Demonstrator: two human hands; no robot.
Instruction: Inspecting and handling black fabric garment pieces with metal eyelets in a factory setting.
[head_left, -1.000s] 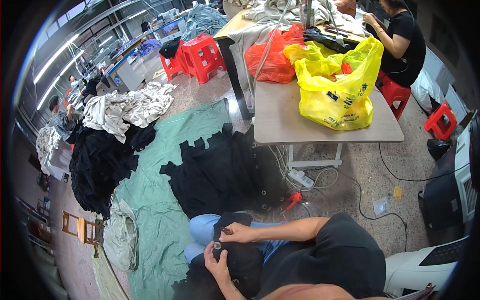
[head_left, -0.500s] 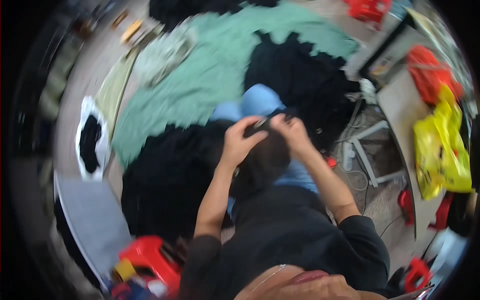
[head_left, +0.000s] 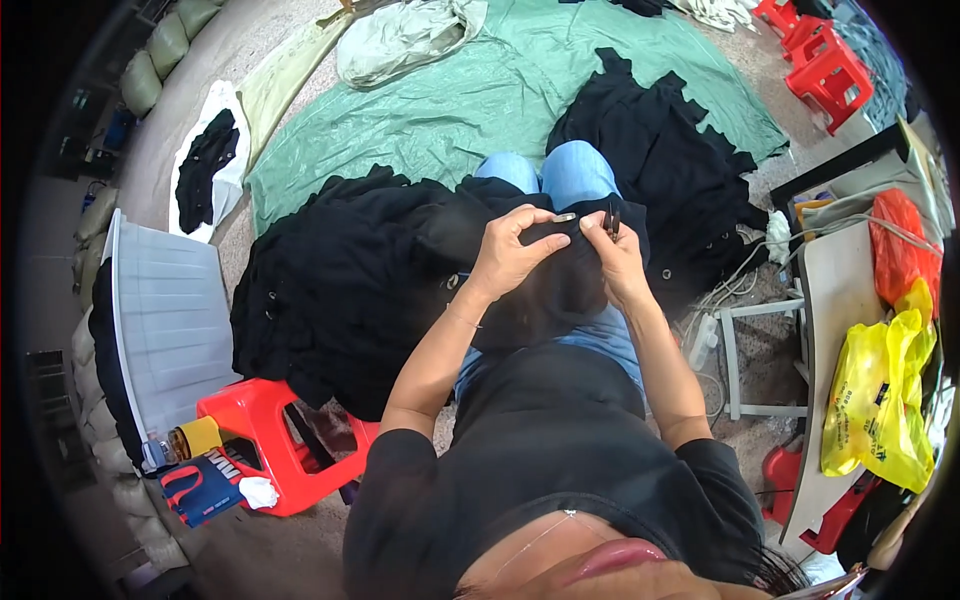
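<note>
Over my lap lies a black garment [head_left: 580, 280], its cloth falling between my wrists. My left hand [head_left: 508, 255] is closed in a pinch at the garment's upper edge. A small shiny metal piece [head_left: 564, 217], perhaps a button or eyelet, shows at its fingertips. Close beside it, my right hand [head_left: 625, 265] is closed around a small dark tool that looks like thread snips [head_left: 613, 222], with the thumb and finger near the cloth. The fingertips of both hands almost meet. Exactly how the cloth is gripped is hidden.
Black garments [head_left: 340, 270] are heaped to my left and more [head_left: 650, 140] lie right, on a green sheet [head_left: 400, 130]. A red stool [head_left: 290, 450] and pale bin [head_left: 170, 320] stand left. A yellow bag [head_left: 875, 400] hangs at the table [head_left: 835, 290] on the right, above cables.
The view has shifted and sharpened, showing the scene lower and to the right. Both hands stay together over the black garment, and the small metal piece now shows more plainly.
</note>
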